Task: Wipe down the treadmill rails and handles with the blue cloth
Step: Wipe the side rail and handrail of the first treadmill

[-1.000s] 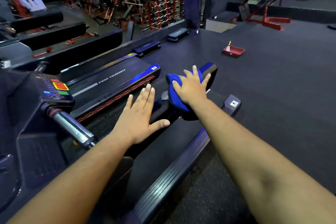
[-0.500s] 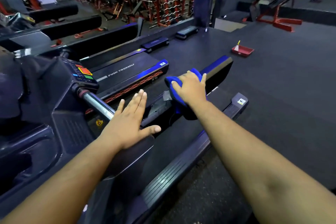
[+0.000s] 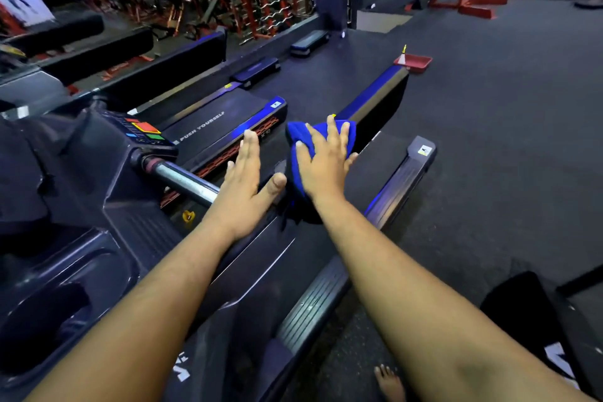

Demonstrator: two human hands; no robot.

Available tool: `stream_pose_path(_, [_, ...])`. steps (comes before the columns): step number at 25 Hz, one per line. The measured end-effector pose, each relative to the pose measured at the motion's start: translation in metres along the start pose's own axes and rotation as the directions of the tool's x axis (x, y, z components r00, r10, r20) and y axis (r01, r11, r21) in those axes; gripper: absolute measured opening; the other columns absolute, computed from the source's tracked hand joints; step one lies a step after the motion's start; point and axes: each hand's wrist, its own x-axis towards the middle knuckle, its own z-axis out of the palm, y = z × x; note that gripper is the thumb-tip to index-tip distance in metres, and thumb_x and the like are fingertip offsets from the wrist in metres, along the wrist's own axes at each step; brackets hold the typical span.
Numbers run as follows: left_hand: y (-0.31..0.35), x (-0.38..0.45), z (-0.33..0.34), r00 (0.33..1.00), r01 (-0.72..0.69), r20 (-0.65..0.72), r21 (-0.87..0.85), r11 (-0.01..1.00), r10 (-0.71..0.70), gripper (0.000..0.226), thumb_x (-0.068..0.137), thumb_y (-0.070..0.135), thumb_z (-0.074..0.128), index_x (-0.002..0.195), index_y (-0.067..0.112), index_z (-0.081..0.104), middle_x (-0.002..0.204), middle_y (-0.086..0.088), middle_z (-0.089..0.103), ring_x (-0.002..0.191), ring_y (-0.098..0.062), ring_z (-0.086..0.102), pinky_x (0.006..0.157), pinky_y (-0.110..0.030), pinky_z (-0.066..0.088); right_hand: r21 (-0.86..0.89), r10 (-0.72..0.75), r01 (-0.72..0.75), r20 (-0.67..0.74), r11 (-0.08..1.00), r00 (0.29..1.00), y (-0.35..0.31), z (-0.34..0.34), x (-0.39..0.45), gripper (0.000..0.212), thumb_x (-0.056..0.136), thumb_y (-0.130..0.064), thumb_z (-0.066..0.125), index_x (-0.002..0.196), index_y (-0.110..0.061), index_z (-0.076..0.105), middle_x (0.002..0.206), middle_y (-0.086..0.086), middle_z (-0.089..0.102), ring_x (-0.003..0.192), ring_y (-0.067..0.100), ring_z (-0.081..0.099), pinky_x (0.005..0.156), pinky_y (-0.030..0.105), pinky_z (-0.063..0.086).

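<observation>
Right hand slid blue cloth back; cloth's underside hidden

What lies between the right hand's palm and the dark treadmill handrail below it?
In the head view, the folded blue cloth lies between them: the right hand presses it flat onto the dark treadmill handrail. The left hand rests beside it, bare.

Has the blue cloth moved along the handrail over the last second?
Yes. The blue cloth, pressed under the right hand, has slid back along the handrail, away from its far end, exposing more rail beyond the fingertips.
</observation>
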Motion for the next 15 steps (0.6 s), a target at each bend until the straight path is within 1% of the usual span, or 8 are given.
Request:
stream_pose_path(1, [0.000,0.001,-0.001,1.000,0.003,0.008,-0.008,1.000,-0.003,0.122,0.066,0.099,0.011,0.154,0.020,-0.016,0.162,0.008,-0.021,0.143,0.006,-0.022,0.123,-0.038,-0.007,0.057,-0.015,0.016,-0.025,0.998,1.000,-0.005,0.010,-0.020,0.051,0.096,-0.043,0.054,0.145,-0.029,0.048,0.167,-0.001,0.012,0.154,0.024,-0.007,0.116,0.069,0.005])
stream_pose_path(4, [-0.003,0.003,-0.001,1.000,-0.012,0.023,-0.018,1.000,0.013,0.122,0.065,0.099,0.011,0.155,0.021,-0.015,0.160,0.013,-0.020,0.141,0.011,-0.022,0.123,-0.038,-0.006,0.234,-0.228,0.234,-0.055,0.944,0.972,-0.010,0.040,-0.110,0.063,0.091,-0.040,0.052,0.152,-0.031,0.035,0.167,-0.004,0.007,0.154,0.021,-0.011,0.121,0.059,0.003])
stream_pose_path(5, [-0.004,0.004,-0.001,0.999,-0.013,0.041,-0.008,1.000,0.013,0.121,0.066,0.099,0.010,0.155,0.022,-0.015,0.159,0.015,-0.020,0.141,0.011,-0.021,0.123,-0.038,-0.006,0.263,-0.215,0.226,-0.072,0.938,0.974,-0.003,0.044,-0.117,0.066,0.092,-0.042,0.048,0.154,-0.032,0.029,0.167,-0.006,0.003,0.154,0.019,-0.012,0.122,0.056,0.001])
stream_pose_path(8, [-0.006,0.003,0.003,0.996,-0.042,0.085,0.080,0.996,0.035,0.118,0.067,0.098,0.008,0.155,0.024,-0.016,0.162,0.012,-0.019,0.145,0.006,-0.019,0.124,-0.038,-0.006,0.424,0.126,-0.065,-0.117,0.903,0.985,0.012,0.035,-0.053,0.068,0.095,-0.051,0.040,0.157,-0.030,0.020,0.167,-0.007,-0.001,0.154,0.015,-0.010,0.122,0.055,0.000])
stream_pose_path(9, [-0.006,0.003,0.003,0.995,-0.048,0.091,0.102,0.994,0.039,0.117,0.068,0.098,0.008,0.155,0.024,-0.016,0.163,0.011,-0.018,0.146,0.005,-0.018,0.124,-0.039,-0.005,0.477,0.247,-0.154,-0.137,0.865,0.959,0.015,0.028,-0.027,0.071,0.094,-0.051,0.040,0.158,-0.028,0.018,0.167,-0.004,0.002,0.154,0.017,-0.006,0.123,0.055,0.002])
stream_pose_path(11, [-0.006,0.004,0.004,0.994,-0.040,0.108,0.137,0.990,0.025,0.117,0.068,0.098,0.007,0.156,0.024,-0.015,0.164,0.008,-0.016,0.149,-0.001,-0.014,0.124,-0.041,-0.003,0.542,0.376,-0.244,-0.146,0.804,0.915,0.013,0.029,-0.013,0.074,0.095,-0.050,0.045,0.159,-0.025,0.016,0.167,0.000,0.007,0.154,0.019,-0.001,0.124,0.050,0.006])
stream_pose_path(13, [-0.006,0.005,0.006,0.989,-0.036,0.146,0.194,0.980,0.007,0.119,0.067,0.098,0.007,0.156,0.023,-0.015,0.165,0.006,-0.015,0.151,-0.005,-0.011,0.124,-0.045,0.000,0.554,0.350,-0.228,-0.124,0.801,0.928,-0.001,0.038,-0.051,0.077,0.097,-0.048,0.050,0.158,-0.025,0.010,0.167,-0.003,0.002,0.154,0.014,-0.006,0.125,0.039,0.000])
stream_pose_path(15, [-0.005,0.008,0.008,0.985,-0.043,0.172,0.265,0.963,-0.004,0.119,0.066,0.099,0.007,0.157,0.024,-0.012,0.166,0.006,-0.012,0.151,-0.007,-0.009,0.124,-0.048,0.004,0.587,0.219,-0.110,-0.118,0.802,0.969,-0.006,0.046,-0.092,0.080,0.096,-0.052,0.047,0.158,-0.028,0.002,0.167,-0.008,-0.006,0.152,0.007,-0.013,0.121,0.025,-0.005])
